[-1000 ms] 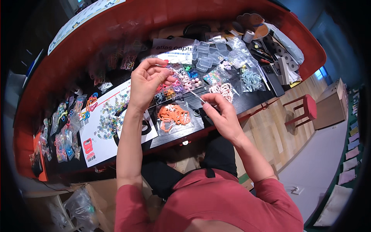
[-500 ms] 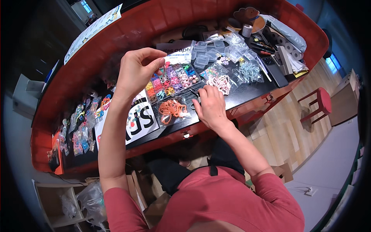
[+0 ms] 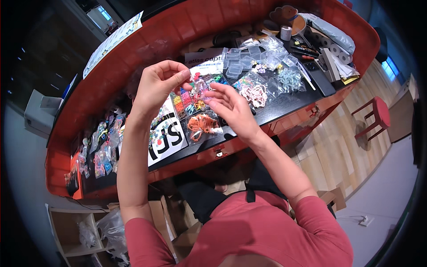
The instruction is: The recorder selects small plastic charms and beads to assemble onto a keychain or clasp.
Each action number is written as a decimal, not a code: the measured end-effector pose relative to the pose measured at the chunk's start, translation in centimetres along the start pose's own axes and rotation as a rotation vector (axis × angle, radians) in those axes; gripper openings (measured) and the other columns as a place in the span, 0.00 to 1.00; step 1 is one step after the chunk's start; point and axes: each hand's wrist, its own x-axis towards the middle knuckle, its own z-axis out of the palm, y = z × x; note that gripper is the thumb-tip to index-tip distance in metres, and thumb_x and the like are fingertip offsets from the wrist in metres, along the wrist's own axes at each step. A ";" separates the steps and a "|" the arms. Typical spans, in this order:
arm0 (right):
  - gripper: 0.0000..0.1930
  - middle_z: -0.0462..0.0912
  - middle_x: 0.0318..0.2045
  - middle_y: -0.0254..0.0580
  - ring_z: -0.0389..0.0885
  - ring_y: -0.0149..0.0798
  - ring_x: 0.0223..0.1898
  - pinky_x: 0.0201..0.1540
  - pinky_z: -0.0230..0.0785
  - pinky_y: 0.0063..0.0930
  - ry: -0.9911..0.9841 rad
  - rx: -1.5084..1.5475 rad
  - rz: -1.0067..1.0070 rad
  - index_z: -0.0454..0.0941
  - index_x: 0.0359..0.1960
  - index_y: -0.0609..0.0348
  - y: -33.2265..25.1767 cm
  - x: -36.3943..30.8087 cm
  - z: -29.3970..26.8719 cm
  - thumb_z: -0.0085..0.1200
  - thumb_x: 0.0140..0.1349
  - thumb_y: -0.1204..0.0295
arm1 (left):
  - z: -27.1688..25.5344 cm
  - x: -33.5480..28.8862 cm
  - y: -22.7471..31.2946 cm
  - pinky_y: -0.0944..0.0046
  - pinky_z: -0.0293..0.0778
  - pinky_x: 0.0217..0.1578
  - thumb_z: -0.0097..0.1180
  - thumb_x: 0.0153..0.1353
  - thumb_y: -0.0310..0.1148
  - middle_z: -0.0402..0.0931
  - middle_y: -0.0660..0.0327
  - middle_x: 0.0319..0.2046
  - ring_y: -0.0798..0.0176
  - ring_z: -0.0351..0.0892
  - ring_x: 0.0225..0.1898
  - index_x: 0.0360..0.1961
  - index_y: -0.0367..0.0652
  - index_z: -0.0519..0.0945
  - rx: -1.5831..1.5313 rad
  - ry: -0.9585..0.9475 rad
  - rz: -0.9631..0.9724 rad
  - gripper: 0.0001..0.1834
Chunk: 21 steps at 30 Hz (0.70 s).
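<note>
Narrowly apart above a crowded desk (image 3: 280, 107)

Its front edge slanted toward the upper right, black top showing right of centre. At upper centre, the left hand (image 3: 160, 86) was pinched nearly closed, a small red piece (image 3: 196, 76) at its fingertips. The right hand (image 3: 233, 109) curved half-open nearby; whether it held anything was unclear.

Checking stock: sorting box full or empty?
Sorting box: at least partly full; coloured pieces show inside. Cannot tell about parts hidden by the left hand or right hand.
</note>
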 end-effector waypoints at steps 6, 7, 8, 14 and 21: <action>0.17 0.82 0.39 0.44 0.81 0.29 0.39 0.42 0.76 0.21 -0.039 0.488 0.161 0.71 0.52 0.71 -1.5 1.5 0.8 0.57 0.63 0.77 | 0.0 -0.9 -1.2 0.74 0.72 0.30 0.61 0.62 0.29 0.81 0.63 0.28 0.73 0.80 0.30 0.39 0.36 0.79 -0.012 0.010 -0.015 0.08; 0.13 0.83 0.35 0.41 0.82 0.28 0.35 0.39 0.77 0.20 0.035 0.428 0.120 0.74 0.48 0.70 -1.8 1.4 0.9 0.57 0.63 0.79 | -0.1 -1.1 -1.8 0.74 0.72 0.31 0.62 0.61 0.28 0.81 0.62 0.28 0.73 0.81 0.31 0.39 0.35 0.79 -0.040 0.025 -0.035 0.08; 0.13 0.83 0.35 0.41 0.82 0.28 0.35 0.39 0.77 0.20 0.033 0.426 0.122 0.74 0.48 0.70 -1.8 1.5 0.8 0.57 0.63 0.79 | -0.1 -1.4 -2.3 0.74 0.73 0.31 0.62 0.61 0.28 0.81 0.62 0.29 0.72 0.81 0.31 0.40 0.35 0.79 -0.068 0.039 -0.056 0.09; 0.10 0.84 0.36 0.41 0.83 0.28 0.37 0.40 0.77 0.21 0.072 0.281 0.002 0.77 0.46 0.68 -2.1 1.8 0.3 0.55 0.64 0.79 | 0.6 -3.4 -4.6 0.72 0.77 0.34 0.62 0.61 0.27 0.83 0.59 0.31 0.71 0.82 0.32 0.42 0.34 0.81 -0.203 0.036 -0.117 0.10; 0.09 0.83 0.38 0.45 0.84 0.33 0.41 0.37 0.79 0.22 0.070 0.233 0.005 0.77 0.45 0.69 -2.2 2.0 0.0 0.53 0.64 0.81 | 1.1 -5.0 -5.3 0.74 0.75 0.31 0.63 0.60 0.28 0.82 0.62 0.30 0.71 0.82 0.32 0.36 0.37 0.80 -0.234 0.027 -0.130 0.06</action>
